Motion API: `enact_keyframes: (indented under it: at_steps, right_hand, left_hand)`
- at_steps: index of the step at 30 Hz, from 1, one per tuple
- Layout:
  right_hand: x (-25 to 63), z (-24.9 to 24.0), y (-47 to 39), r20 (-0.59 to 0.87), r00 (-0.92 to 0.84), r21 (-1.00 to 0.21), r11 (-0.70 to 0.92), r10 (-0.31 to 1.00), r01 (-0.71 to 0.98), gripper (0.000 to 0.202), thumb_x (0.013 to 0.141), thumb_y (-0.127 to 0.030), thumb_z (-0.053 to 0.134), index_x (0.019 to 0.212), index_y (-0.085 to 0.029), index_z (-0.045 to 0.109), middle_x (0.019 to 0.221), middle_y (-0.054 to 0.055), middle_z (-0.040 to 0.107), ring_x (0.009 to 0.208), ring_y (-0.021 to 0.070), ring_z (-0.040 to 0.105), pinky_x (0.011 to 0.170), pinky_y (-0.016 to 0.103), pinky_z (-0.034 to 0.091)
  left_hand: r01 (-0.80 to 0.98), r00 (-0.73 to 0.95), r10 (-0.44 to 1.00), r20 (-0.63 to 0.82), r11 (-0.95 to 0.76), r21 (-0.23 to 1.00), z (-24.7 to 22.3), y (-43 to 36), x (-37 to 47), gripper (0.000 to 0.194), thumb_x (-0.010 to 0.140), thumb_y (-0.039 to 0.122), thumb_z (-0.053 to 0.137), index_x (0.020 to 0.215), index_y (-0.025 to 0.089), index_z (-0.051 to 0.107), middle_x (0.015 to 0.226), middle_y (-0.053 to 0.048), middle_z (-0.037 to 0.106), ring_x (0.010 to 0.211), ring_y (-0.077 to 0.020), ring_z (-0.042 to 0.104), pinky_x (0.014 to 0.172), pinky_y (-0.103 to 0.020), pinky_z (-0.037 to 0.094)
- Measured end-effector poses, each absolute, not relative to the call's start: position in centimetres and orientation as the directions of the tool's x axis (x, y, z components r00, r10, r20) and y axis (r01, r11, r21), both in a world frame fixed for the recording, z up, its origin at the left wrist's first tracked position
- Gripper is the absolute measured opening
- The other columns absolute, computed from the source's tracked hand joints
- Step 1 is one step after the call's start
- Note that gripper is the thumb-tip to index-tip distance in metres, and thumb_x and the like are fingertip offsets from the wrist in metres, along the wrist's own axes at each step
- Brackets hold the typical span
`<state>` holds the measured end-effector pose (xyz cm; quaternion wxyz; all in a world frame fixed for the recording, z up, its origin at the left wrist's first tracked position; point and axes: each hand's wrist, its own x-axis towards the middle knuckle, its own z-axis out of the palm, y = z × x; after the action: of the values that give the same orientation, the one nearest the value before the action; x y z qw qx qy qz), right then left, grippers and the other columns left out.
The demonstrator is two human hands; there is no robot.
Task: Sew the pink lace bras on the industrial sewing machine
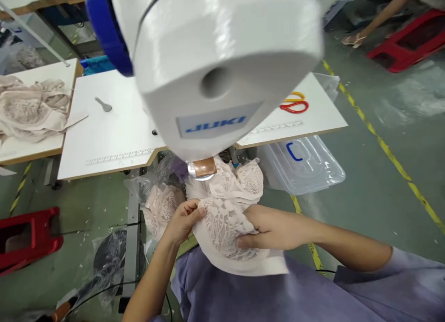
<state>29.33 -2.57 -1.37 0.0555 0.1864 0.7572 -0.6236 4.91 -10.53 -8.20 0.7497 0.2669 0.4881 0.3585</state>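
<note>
A beige lace bra [222, 229] hangs over my lap, its cup facing up. My left hand [186, 220] pinches the upper left edge of that cup between thumb and fingers. On the other side, my right hand [267, 229] grips the cup, thumb lying over the lace and fingers hidden behind it. Just beyond are more lace cups [248, 178] under the head of a white JUKI sewing machine [222, 99]; whether they belong to the same bra I cannot tell. Another lace piece [163, 206] hangs lower left of the machine, beside clear plastic.
White table boards [114, 122] flank the machine. A pile of beige bras [31, 108] lies on the left table. Scissors with red and yellow handles [295, 104] rest on the right board, above a clear plastic bin lid [306, 169]. Red stools [28, 238] stand on the floor; a person sits far right.
</note>
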Motion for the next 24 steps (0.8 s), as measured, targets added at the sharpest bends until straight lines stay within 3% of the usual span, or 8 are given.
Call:
enact_keyframes:
  at_steps: [4, 6, 8, 11, 14, 16, 19, 24]
  right_hand:
    - [34.0, 0.3, 0.0, -0.320, -0.939, -0.934, 0.124, 0.124, 0.335, 0.049, 0.097, -0.057, 0.050, 0.093, -0.013, 0.071, 0.080, 0.004, 0.067, 0.071, 0.0159, 0.060, 0.068, 0.026, 0.048]
    - [35.2, 0.1, 1.1, -0.356, -0.872, -0.863, 0.238, 0.337, 0.445, 0.056, 0.086, -0.066, 0.063, 0.109, -0.016, 0.070, 0.094, 0.008, 0.070, 0.085, 0.0233, 0.064, 0.078, 0.033, 0.051]
    - [35.1, -0.5, 2.0, -0.271, -0.749, -0.803, 0.287, 0.605, 0.522, 0.080, 0.072, -0.069, 0.075, 0.134, -0.021, 0.059, 0.122, 0.012, 0.065, 0.113, 0.0328, 0.059, 0.096, 0.043, 0.048]
    - [33.0, -1.8, 2.9, -0.139, -0.750, -0.871, 0.280, 0.647, 0.403, 0.096, 0.070, -0.065, 0.079, 0.149, -0.025, 0.044, 0.139, 0.013, 0.056, 0.129, 0.0327, 0.051, 0.106, 0.044, 0.041]
    - [30.0, -2.9, 3.7, -0.080, -0.849, -0.945, 0.233, 0.523, 0.232, 0.047, 0.083, -0.060, 0.069, 0.107, -0.018, 0.070, 0.094, 0.005, 0.070, 0.086, 0.0193, 0.064, 0.078, 0.028, 0.047]
    - [28.3, -3.5, 4.2, -0.048, -0.815, -0.962, 0.192, 0.577, 0.193, 0.044, 0.090, -0.058, 0.062, 0.075, -0.016, 0.066, 0.067, 0.000, 0.061, 0.063, 0.0122, 0.054, 0.060, 0.023, 0.038]
    - [26.4, -3.7, 5.0, -0.023, -0.684, -0.960, 0.175, 0.729, 0.218, 0.046, 0.090, -0.055, 0.062, 0.067, -0.016, 0.060, 0.061, -0.001, 0.056, 0.059, 0.0109, 0.049, 0.057, 0.023, 0.032]
    - [24.8, -3.2, 6.7, -0.038, -0.647, -0.942, 0.188, 0.761, 0.277, 0.052, 0.088, -0.059, 0.062, 0.059, -0.018, 0.051, 0.059, 0.000, 0.049, 0.067, 0.0149, 0.051, 0.064, 0.025, 0.037]
  left_hand:
    - [-0.124, 0.383, 0.797, -0.467, 0.546, 0.828, -4.2, -7.0, 7.8, 0.039, 0.081, 0.053, 0.071, 0.079, 0.015, 0.061, 0.069, -0.001, 0.058, 0.059, -0.0110, 0.053, 0.056, -0.023, 0.041]
    - [0.077, 0.357, 0.853, -0.380, 0.379, 0.922, -2.8, -6.2, 9.1, 0.040, 0.092, 0.050, 0.059, 0.071, 0.016, 0.055, 0.064, 0.002, 0.049, 0.057, -0.0087, 0.044, 0.054, -0.021, 0.034]
    - [0.258, 0.323, 0.909, -0.265, 0.185, 0.948, -1.8, -5.8, 10.2, 0.040, 0.097, 0.042, 0.050, 0.066, 0.017, 0.047, 0.061, 0.005, 0.040, 0.056, -0.0076, 0.038, 0.054, -0.021, 0.028]
    - [0.403, 0.349, 0.924, -0.159, 0.005, 0.915, -0.9, -5.3, 10.9, 0.038, 0.099, 0.034, 0.046, 0.065, 0.017, 0.045, 0.058, 0.006, 0.039, 0.055, -0.0068, 0.037, 0.054, -0.022, 0.026]
    - [0.521, 0.260, 0.960, -0.105, -0.047, 0.852, -0.2, -4.7, 9.9, 0.042, 0.095, 0.035, 0.051, 0.058, 0.017, 0.043, 0.052, 0.006, 0.038, 0.050, -0.0062, 0.033, 0.051, -0.023, 0.022]
    - [0.566, 0.111, 0.989, -0.095, 0.016, 0.824, 0.3, -4.2, 8.7, 0.047, 0.090, 0.041, 0.058, 0.054, 0.018, 0.041, 0.049, 0.006, 0.037, 0.048, -0.0065, 0.032, 0.049, -0.023, 0.021]
    - [0.562, -0.101, 0.978, -0.184, 0.209, 0.801, 1.2, -3.3, 6.8, 0.043, 0.084, 0.047, 0.064, 0.056, 0.018, 0.049, 0.050, 0.005, 0.042, 0.049, -0.0082, 0.037, 0.048, -0.021, 0.027]
    - [0.577, -0.327, 0.908, -0.261, 0.410, 0.706, 1.7, -2.2, 5.5, 0.041, 0.080, 0.046, 0.063, 0.051, 0.020, 0.049, 0.053, 0.002, 0.045, 0.053, -0.0118, 0.043, 0.050, -0.023, 0.033]
